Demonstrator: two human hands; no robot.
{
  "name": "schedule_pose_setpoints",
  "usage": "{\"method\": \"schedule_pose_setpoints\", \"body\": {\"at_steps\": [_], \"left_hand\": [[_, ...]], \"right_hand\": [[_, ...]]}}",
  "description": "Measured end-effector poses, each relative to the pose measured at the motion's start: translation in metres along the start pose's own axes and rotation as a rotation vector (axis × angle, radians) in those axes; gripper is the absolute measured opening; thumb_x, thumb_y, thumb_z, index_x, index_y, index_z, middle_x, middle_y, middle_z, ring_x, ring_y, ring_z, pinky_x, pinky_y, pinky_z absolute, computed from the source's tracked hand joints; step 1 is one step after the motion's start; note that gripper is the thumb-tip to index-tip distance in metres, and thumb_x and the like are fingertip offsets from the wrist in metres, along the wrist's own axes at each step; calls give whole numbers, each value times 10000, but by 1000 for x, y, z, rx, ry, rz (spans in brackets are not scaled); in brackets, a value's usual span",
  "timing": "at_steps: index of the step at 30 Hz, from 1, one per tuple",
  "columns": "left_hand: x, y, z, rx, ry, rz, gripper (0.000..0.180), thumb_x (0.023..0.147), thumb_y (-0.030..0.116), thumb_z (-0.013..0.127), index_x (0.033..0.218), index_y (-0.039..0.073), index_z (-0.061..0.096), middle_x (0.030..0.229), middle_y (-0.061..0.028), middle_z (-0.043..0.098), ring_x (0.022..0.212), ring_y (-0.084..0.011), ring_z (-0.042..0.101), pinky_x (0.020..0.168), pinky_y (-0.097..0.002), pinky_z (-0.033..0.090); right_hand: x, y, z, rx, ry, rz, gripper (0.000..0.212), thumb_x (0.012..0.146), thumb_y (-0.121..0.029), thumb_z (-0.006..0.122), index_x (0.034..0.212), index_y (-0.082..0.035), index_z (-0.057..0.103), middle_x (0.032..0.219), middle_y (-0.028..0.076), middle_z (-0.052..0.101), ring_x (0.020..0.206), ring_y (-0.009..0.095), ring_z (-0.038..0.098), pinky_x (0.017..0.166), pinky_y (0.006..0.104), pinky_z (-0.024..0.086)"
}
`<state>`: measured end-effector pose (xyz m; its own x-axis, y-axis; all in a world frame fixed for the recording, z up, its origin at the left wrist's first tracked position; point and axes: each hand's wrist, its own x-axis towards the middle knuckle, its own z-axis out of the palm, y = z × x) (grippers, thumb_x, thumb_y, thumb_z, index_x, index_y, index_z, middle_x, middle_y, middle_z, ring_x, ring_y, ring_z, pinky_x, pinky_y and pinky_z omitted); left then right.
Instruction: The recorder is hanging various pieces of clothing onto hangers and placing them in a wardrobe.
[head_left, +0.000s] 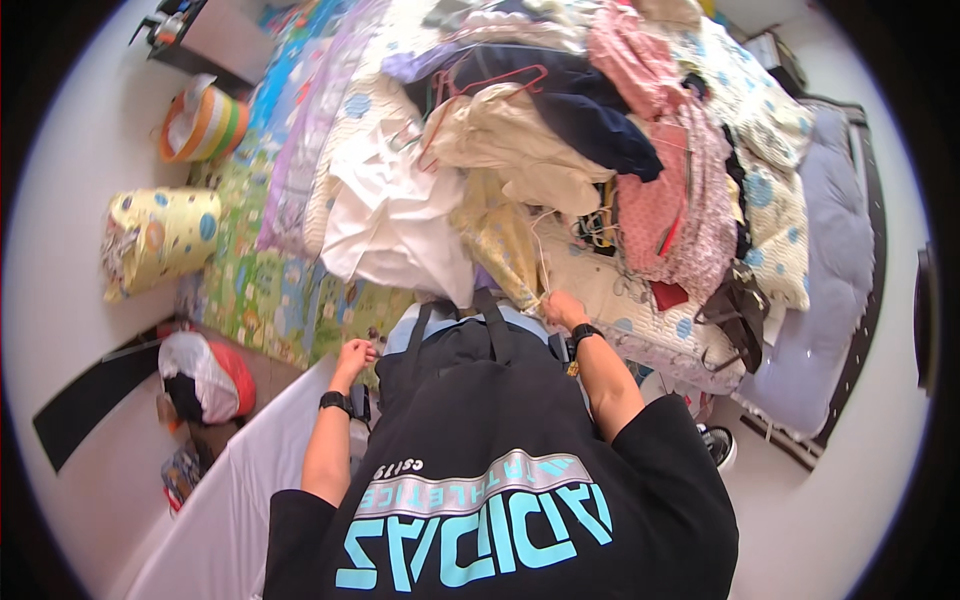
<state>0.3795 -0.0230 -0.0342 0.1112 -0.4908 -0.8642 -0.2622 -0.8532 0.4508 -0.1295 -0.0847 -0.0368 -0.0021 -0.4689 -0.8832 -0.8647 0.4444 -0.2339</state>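
Observation:
My right hand (566,310) is closed at the lower end of a yellow patterned garment (497,240), beside a thin white cord (538,250) that runs down to my fingers. Off to the left, my left hand (355,358) hangs with its fingers curled and nothing visible in them. Between the two lies a white cloth garment (390,215), spread over the bed edge. Above the yellow garment rest a cream garment (510,140) and a red hanger (490,82). Dark navy clothing (600,125) lies behind them.
Pink clothes (675,190) and a dark brown strapped item (740,315) lie at the right of the quilted bed (640,330). A striped basket (205,122), a yellow dotted bin (165,235) and a red-and-white bag (210,375) stand left. A grey cushion (825,240) lies far right.

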Motion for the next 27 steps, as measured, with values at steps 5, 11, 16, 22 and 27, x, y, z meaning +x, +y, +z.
{"method": "schedule_pose_setpoints", "body": {"at_steps": [5, 11, 16, 22, 27], "left_hand": [[78, 62, 11, 126, -90, 120, 222, 933, 175, 459, 955, 23, 619, 783, -65, 658, 599, -116, 592, 507, -243, 465], [104, 157, 76, 260, -457, 313, 264, 936, 234, 485, 1027, 20, 611, 861, -85, 667, 701, -140, 617, 593, -268, 491], [58, 234, 124, 585, -491, 577, 664, 861, 414, 648, 1288, -47, 432, 1246, -206, 533, 1107, -257, 548, 896, -351, 468], [-7, 317, 151, 89, -619, 820, 746, 842, 219, 703, 1399, 10, 254, 1377, -159, 396, 1192, -267, 484, 966, -370, 429], [-66, 363, 146, -126, -695, 1106, 614, 865, 172, 668, 1356, -7, 346, 1289, -114, 483, 1132, -210, 512, 928, -339, 444]], "right_hand": [[-47, 13, 3, 150, 644, -2, 293, 824, -203, 458, 875, -20, 681, 908, 245, 648, 893, 409, 610, 773, 465, 485], [-62, -15, -14, 592, 777, -228, 191, 762, -53, 442, 737, -4, 626, 642, 154, 620, 623, 248, 644, 583, 371, 508], [-95, -50, -50, 1150, 769, -364, 203, 804, 10, 414, 625, -20, 506, 596, 63, 573, 536, 155, 603, 494, 297, 494], [-163, -79, -90, 1377, 704, -608, 215, 801, 38, 377, 621, -45, 460, 614, 74, 568, 583, 159, 608, 545, 273, 491], [-181, -107, -115, 1637, 612, -919, 206, 788, 54, 375, 626, -68, 413, 656, 57, 490, 669, 171, 545, 607, 280, 474]]}}
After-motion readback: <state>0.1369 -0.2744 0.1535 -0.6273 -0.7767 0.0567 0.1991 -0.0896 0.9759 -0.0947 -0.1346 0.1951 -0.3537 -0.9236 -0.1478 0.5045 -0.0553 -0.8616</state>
